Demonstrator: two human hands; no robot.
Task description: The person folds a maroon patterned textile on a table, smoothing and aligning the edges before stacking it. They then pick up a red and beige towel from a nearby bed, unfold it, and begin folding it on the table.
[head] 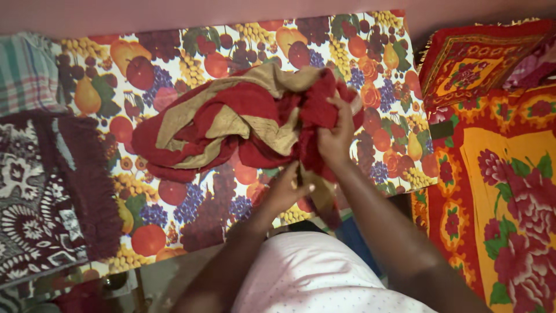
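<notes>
Nearest you, your left hand (pixel 286 188) grips the lower hanging edge of the red and tan cloth (pixel 231 124), fingers curled around a fold and pinching it against the thumb. Just beyond, your right hand (pixel 336 136) is closed on a bunched red portion of the same cloth, fingers pressed together and buried in the gather. The cloth lies crumpled across the middle of the fruit-printed table cover (pixel 174 203), its bulk spread to your left and its gathered end lifted in your hands.

To handle it well, you keep both grips on one continuous edge, draw the hands apart until that edge runs straight, and let the loose bulk trail on the cover rather than twist under itself.

To the left, a dark maroon patterned cloth (pixel 40 203) overlaps the cover's edge, with a striped green cloth (pixel 26 72) behind it. To the right lie a red and yellow floral spread (pixel 509 191) and, farther back, a red patterned mat (pixel 475 58). Both side piles lie close enough to catch a swinging end.
</notes>
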